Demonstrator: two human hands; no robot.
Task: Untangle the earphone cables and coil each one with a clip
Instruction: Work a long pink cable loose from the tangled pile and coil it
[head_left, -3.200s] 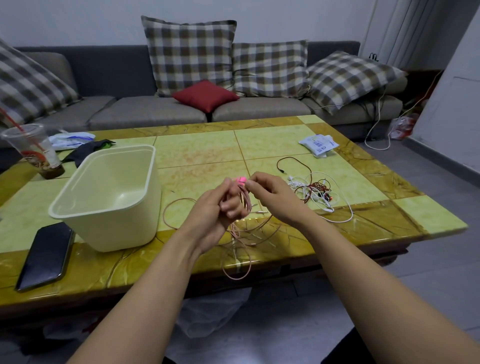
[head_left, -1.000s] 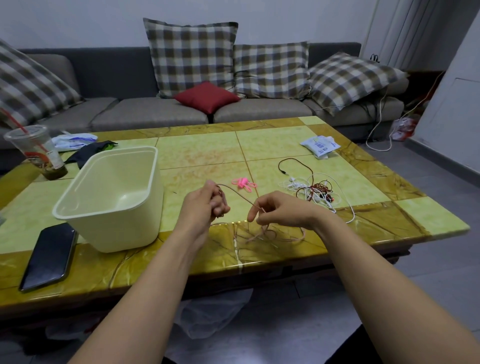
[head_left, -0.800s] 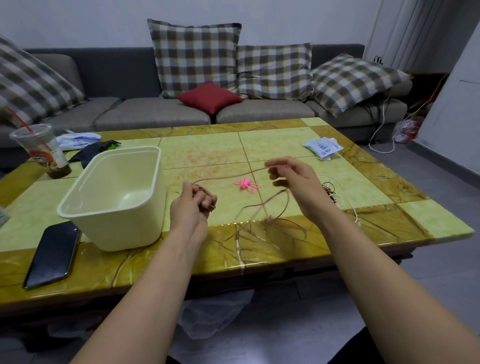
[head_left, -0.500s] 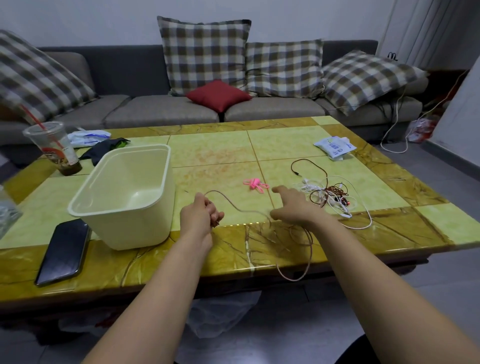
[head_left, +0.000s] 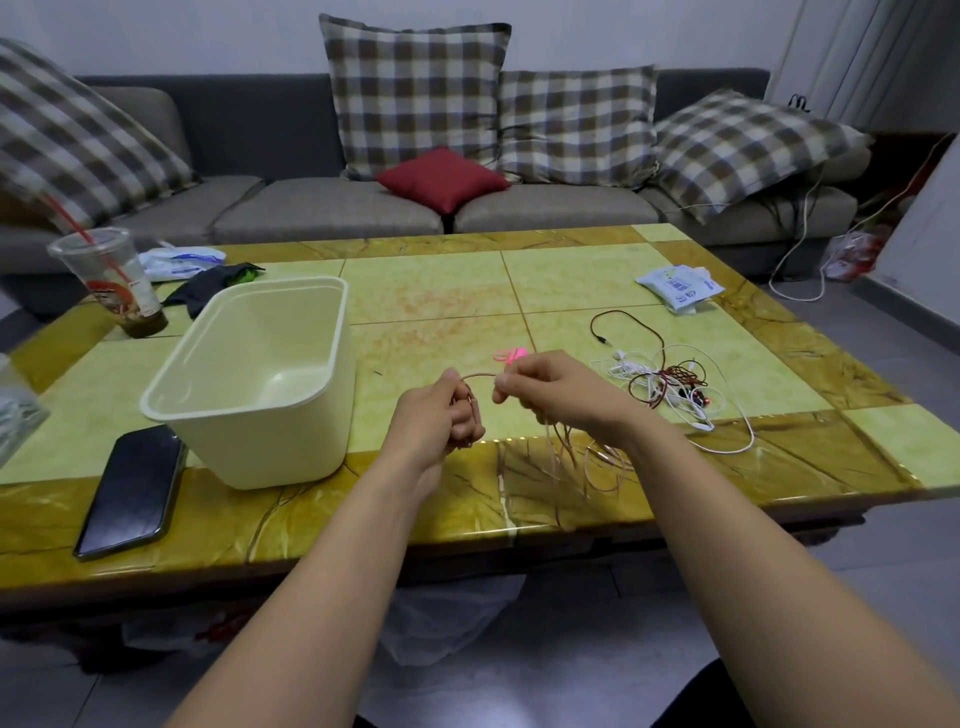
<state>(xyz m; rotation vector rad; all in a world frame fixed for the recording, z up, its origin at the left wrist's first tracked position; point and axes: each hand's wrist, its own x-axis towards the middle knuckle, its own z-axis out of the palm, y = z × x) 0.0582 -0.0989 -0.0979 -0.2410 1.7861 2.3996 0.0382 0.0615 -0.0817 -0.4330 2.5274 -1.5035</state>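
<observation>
Head view, sole view. Left hand (head_left: 436, 415): clenched round gathered turns of pink earphone cable (head_left: 566, 447), held above near part of surface (head_left: 441, 291). Right hand (head_left: 550, 389): fingertips pinched on same cable, just beside left hand, short arc of cable bridging the two. Remaining slack: hanging below right hand in loose loops over near edge of surface, long run lying roughly toward the person; free length thus on right-hand side, right hand the nearer for feeding next turn onto left, by judgement. Pink clip (head_left: 511, 355): on surface just beyond both hands, partly hidden behind right hand, not yet on any coil. Tangle of red and white earphone cables (head_left: 670, 387): on surface to right of right hand, apart from it, not yet sorted. Cream plastic tub (head_left: 260, 374): left of hands, upright, nothing seen inside. Black phone (head_left: 130, 488): flat, near left edge, beside tub. Plastic cup with straw (head_left: 111, 280): far left. White packet (head_left: 678, 283): far right. Surface: green and amber tiles, glossy. Room: grey sofa (head_left: 322, 213) behind, checked cushions, one red cushion (head_left: 441, 179), grey floor.
</observation>
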